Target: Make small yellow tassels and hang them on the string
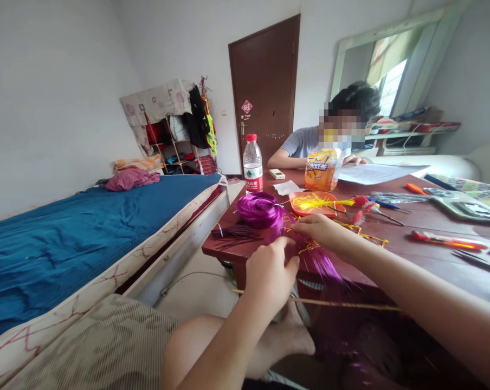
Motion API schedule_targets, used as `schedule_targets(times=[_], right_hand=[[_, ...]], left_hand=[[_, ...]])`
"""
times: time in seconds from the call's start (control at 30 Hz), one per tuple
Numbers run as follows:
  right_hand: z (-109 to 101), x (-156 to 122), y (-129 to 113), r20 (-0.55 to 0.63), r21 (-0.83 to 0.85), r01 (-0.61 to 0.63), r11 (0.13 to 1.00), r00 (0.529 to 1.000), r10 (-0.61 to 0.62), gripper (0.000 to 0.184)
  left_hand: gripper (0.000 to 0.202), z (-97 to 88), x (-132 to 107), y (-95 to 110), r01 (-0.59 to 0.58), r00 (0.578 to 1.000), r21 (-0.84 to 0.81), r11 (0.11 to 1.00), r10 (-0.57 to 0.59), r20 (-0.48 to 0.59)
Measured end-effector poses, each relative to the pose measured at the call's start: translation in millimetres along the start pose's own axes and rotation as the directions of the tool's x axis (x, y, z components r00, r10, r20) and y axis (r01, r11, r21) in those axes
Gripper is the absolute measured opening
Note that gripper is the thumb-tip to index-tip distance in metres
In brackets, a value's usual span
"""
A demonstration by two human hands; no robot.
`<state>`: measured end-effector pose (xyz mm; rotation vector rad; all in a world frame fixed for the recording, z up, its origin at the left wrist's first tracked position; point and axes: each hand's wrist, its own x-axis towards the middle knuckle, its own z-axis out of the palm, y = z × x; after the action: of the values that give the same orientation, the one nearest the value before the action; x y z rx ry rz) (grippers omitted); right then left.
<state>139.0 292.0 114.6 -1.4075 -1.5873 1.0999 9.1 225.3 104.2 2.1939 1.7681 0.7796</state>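
Note:
A coiled hank of shiny purple strands [260, 210] lies near the table's left corner, with loose ends [326, 266] trailing over the front edge. My right hand [318, 228] reaches across the table, its fingertips pinched together on purple strands beside the hank. Just in front of the table edge is my left hand [271, 271], thumb and forefinger apart, with nothing visible between them. Dark thin strands [237, 233] lie tied together left of my hands. Behind my right hand, an orange tray [337, 208] carries a bundle of yellow stems [318, 202]. Yellow beaded sprigs [362, 234] are scattered around it.
A water bottle [252, 165] and an orange drink bottle [321, 169] stand farther back. Another person [300, 146] leans over papers [383, 172] across the table. Scissors [476, 260] and an orange-lit pen-shaped tool [452, 240] lie right. A thin stick [342, 304] spans below the table edge.

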Motion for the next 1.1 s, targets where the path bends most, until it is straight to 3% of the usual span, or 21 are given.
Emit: schedule_targets(times=[0.47,0.73,0.87,0.97,1.1], right_hand=[[-4.1,-2.5,0.1,0.001,-0.004,0.002,1.0,1.0,-0.002,0.025],[-1.2,-1.8,0.0,0.002,-0.012,0.03,0.999,1.0,-0.03,0.028],[-0.5,2.8,3.8,0.005,-0.024,0.057,0.998,0.998,-0.057,0.025],[-0.3,6.9,6.3,0.002,-0.048,0.08,0.996,0.997,-0.08,0.028],[-0.8,13.4,11.2,-0.013,-0.103,0.102,0.989,0.994,-0.104,0.034]], left_hand=[[0.026,-2.7,4.9,-1.3,0.003,1.0,-0.009,1.0,-0.004,-0.025],[0.015,-0.2,3.8,-1.5,0.012,0.998,0.007,1.0,-0.012,0.065],[0.016,-3.4,4.2,-4.5,0.015,0.998,-0.053,0.998,-0.012,0.055],[0.016,-8.6,-4.1,-7.8,0.033,0.995,-0.102,0.994,-0.022,0.102],[0.018,-17.7,-33.6,-12.7,0.1,0.974,-0.137,0.986,-0.069,0.215]])
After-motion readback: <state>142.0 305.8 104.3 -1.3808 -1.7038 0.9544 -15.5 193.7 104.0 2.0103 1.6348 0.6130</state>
